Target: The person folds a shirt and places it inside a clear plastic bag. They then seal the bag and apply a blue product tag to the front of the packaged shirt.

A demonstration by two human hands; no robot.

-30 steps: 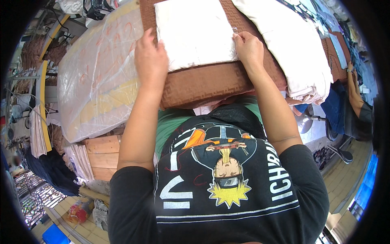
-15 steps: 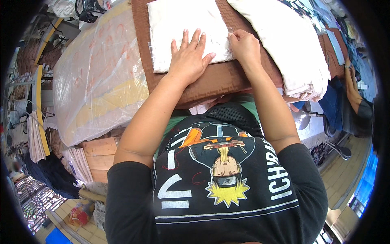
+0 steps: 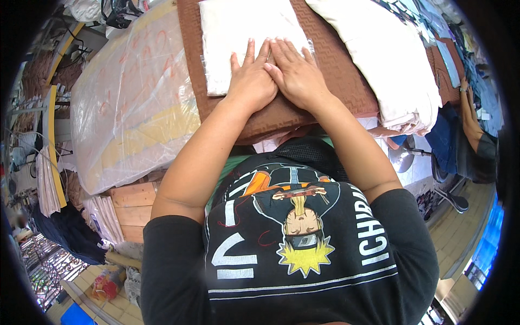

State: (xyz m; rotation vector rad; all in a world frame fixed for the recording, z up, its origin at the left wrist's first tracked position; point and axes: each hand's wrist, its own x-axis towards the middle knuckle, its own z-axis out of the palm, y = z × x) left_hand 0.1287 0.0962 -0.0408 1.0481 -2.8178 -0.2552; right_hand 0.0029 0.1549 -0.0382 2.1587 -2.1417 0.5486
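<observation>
A folded piece of white cloth [image 3: 246,21] lies flat on a brown patterned cloth surface [image 3: 346,86] in front of me. Bits of shiny clear plastic show at its left and right edges. My left hand [image 3: 252,82] rests palm down on its near part, fingers spread. Beside it my right hand [image 3: 299,80] also lies flat on the white cloth, its fingers stretched forward. The two hands touch, with the right thumb against the left hand. Neither holds anything. Both hands cover the near edge of the folded cloth.
A large bundle wrapped in clear plastic with red marks [image 3: 135,92] stands at the left. To the right lies a pile of white cloth [image 3: 387,62]. Another person's arm [image 3: 470,116] shows at the far right. Dark cloth [image 3: 65,230] hangs at lower left.
My right hand has let go of the right edge of the folded cloth, moved left and flattened out beside my left hand. The left hand stays nearly in place.
</observation>
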